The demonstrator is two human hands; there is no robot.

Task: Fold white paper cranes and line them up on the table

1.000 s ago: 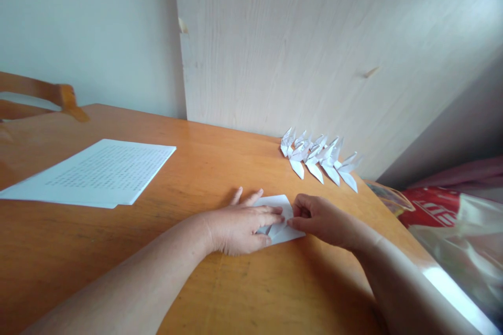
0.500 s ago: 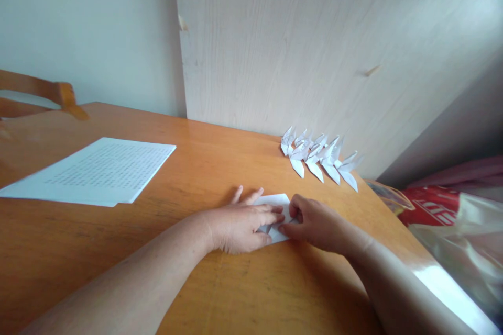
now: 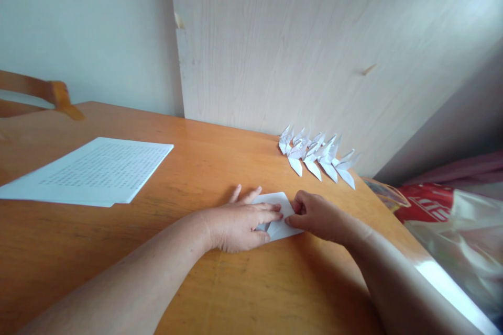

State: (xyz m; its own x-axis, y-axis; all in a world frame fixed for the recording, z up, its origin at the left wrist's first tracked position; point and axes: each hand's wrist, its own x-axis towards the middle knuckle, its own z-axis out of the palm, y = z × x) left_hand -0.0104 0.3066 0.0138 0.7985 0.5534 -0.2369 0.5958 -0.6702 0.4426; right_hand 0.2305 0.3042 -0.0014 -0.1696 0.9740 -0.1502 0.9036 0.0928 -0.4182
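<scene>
On my feed, closest to me, the orange-brown wooden table (image 3: 220, 288) ran bare up to the person's two hands. The left hand (image 3: 238, 226) lay palm down with its fingers spread: two rested across the small folded white paper piece (image 3: 278, 229), two splayed beyond its far side, and the thumb pressed its near edge. The right hand (image 3: 316, 217) was curled at the paper's right end, thumb tip against the sheet; I could not tell whether it was pinching a layer.

I judged this to be a creasing step. To do it well, I would have wanted the left fingers flat and firm so the layers could not slip, edges lined up first, and the right thumb pressing evenly outward along the fold.

The folded piece lay flat on the table between the hands, plain white, angular, with a slanting fold line and a small grey-shadowed gap beside the left thumb.

Farther off to the left lay a flat stack of white printed sheets (image 3: 96, 172); to the right, white folded-paper figures with pointed wings (image 3: 327, 157) stood clustered near the pale wood-grain panel (image 3: 275, 36).
</scene>
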